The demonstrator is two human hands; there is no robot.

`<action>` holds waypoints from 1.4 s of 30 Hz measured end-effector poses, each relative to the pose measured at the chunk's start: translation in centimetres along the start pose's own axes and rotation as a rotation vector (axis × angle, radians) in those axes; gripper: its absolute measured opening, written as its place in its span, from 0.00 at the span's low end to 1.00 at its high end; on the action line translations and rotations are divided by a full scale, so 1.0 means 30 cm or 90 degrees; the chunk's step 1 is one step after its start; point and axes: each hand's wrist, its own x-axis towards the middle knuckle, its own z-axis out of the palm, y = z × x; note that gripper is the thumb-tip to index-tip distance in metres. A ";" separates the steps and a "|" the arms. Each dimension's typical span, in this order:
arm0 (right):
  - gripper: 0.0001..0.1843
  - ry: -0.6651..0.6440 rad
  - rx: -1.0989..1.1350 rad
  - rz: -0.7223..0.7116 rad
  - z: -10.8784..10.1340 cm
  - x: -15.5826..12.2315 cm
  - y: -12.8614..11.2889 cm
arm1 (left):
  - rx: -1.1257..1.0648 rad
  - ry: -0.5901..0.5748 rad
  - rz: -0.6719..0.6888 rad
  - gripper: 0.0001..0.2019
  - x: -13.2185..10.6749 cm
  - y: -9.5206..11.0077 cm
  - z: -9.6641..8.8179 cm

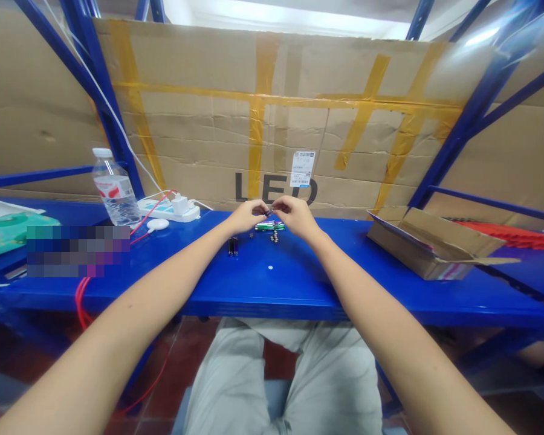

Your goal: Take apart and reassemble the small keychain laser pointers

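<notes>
My left hand [248, 216] and my right hand [298, 217] meet fingertip to fingertip above the blue table. Between them is a small dark piece [268, 212], too tiny to name, and both hands are closed in a pinch at it. Just below the fingers lie several shiny green metallic tubes [269, 226] side by side. A little cluster of small metal parts [274, 237] sits in front of the tubes. Nearer my left forearm are dark purplish tubes [233, 246] lying parallel. A small white disc [271, 267] lies closer to the table's front edge.
An open cardboard box [417, 251] stands at right, beside red material [512, 234]. On the left are a water bottle [115, 190], a white power strip [170, 209], a round white object [158, 225] and red cables [82, 302]. A cardboard panel [199, 139] closes off the back.
</notes>
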 end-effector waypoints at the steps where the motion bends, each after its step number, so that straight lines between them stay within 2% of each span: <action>1: 0.08 0.005 -0.017 -0.031 0.002 -0.002 -0.003 | -0.001 -0.001 0.001 0.08 0.000 0.001 0.002; 6: 0.09 0.029 -0.068 -0.127 0.007 -0.009 -0.002 | -0.010 -0.012 -0.004 0.08 -0.001 0.009 0.008; 18: 0.12 -0.035 -0.141 -0.178 0.001 -0.012 0.000 | -0.023 0.000 -0.028 0.07 -0.004 0.012 0.003; 21: 0.12 0.003 -0.098 -0.156 0.005 -0.011 0.001 | 0.001 0.003 0.011 0.07 -0.003 0.011 -0.004; 25: 0.12 0.107 -0.025 -0.065 -0.002 -0.004 0.014 | 0.053 0.010 0.053 0.07 -0.006 0.014 -0.011; 27: 0.12 0.108 -0.038 -0.012 -0.012 -0.002 0.027 | 0.056 0.003 0.058 0.08 -0.008 0.017 -0.011; 29: 0.12 0.065 -0.076 0.036 -0.020 -0.004 0.038 | 0.054 -0.007 0.061 0.09 -0.009 0.018 -0.011; 32: 0.14 -0.048 -0.129 0.076 -0.023 -0.010 0.045 | 0.044 -0.022 0.060 0.09 -0.009 0.012 -0.011; 37: 0.12 -0.256 -0.204 0.031 0.003 -0.022 0.033 | 0.017 -0.018 0.048 0.08 -0.005 -0.017 -0.020; 39: 0.12 -0.292 -0.245 0.002 0.018 -0.027 0.031 | 0.022 -0.017 0.052 0.07 -0.003 -0.032 -0.025; 42: 0.11 -0.298 -0.291 -0.034 0.037 -0.032 0.035 | 0.033 -0.024 0.053 0.07 -0.001 -0.054 -0.031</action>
